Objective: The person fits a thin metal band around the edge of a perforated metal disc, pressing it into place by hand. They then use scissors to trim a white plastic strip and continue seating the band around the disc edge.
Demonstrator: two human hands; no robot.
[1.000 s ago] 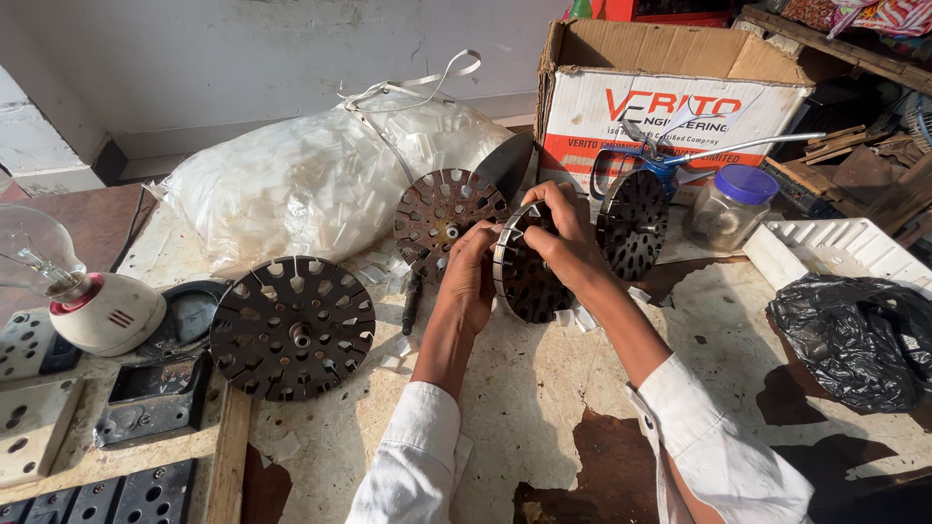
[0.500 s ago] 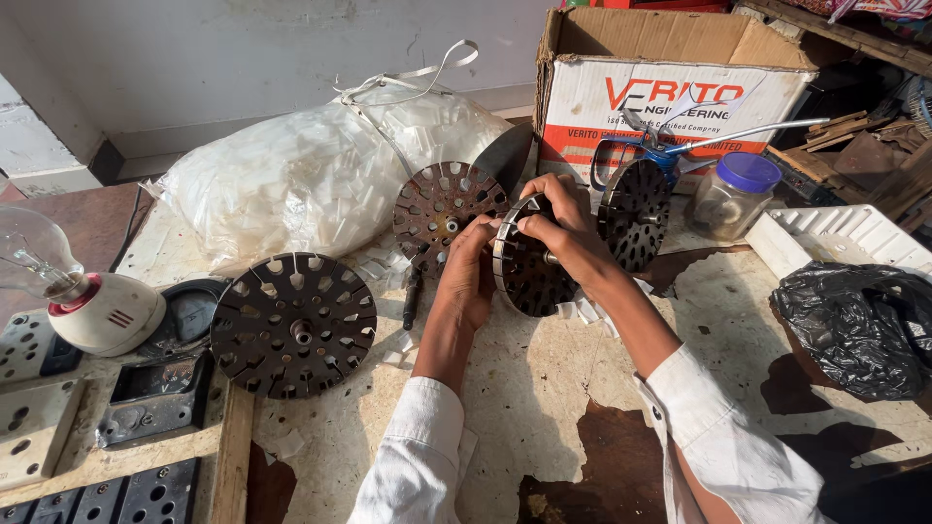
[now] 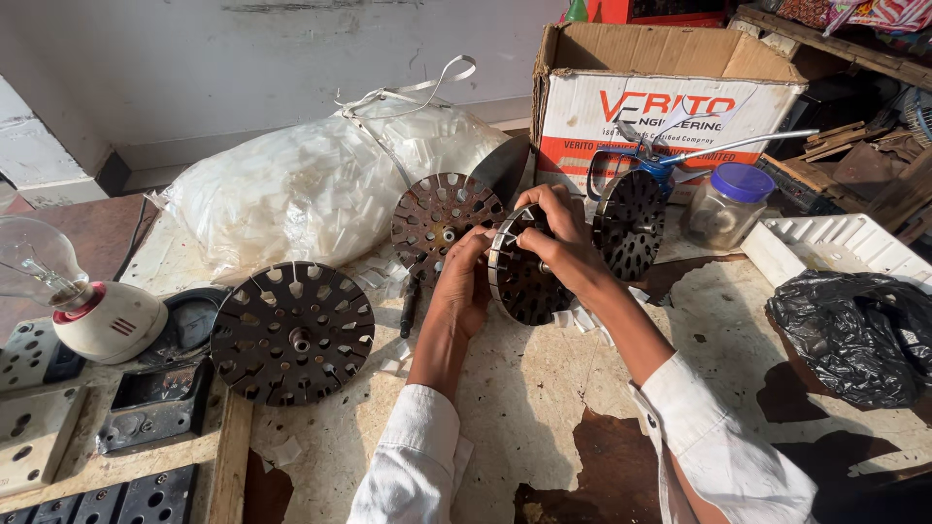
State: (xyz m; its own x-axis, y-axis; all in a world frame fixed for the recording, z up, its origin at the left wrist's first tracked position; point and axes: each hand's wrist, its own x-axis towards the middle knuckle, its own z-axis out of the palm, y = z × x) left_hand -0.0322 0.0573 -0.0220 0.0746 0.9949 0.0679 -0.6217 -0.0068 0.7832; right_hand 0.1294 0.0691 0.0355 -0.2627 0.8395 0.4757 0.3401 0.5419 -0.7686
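A round slotted metal disc, a motor core (image 3: 522,281), stands on edge at the middle of the worktable. My left hand (image 3: 464,291) grips its left rim. My right hand (image 3: 558,238) reaches over its top edge, fingertips pinched at a slot; what they pinch is too small to tell. Small white strips (image 3: 573,318) lie under the disc. A rusty slotted disc (image 3: 439,218) leans just behind my left hand. Another dark disc (image 3: 629,223) stands to the right of my right hand.
A large dark slotted disc (image 3: 291,332) lies flat at the left. Behind it is a tied plastic bag of white pieces (image 3: 311,184). A cardboard box (image 3: 670,87), blue-lidded jar (image 3: 723,204), white tray (image 3: 835,247), black bag (image 3: 854,335) and bulb holder (image 3: 83,306) surround the work area.
Both hands stay on the upright disc; the fingers of my right hand have shifted slightly along its top rim. The view has tilted a little.
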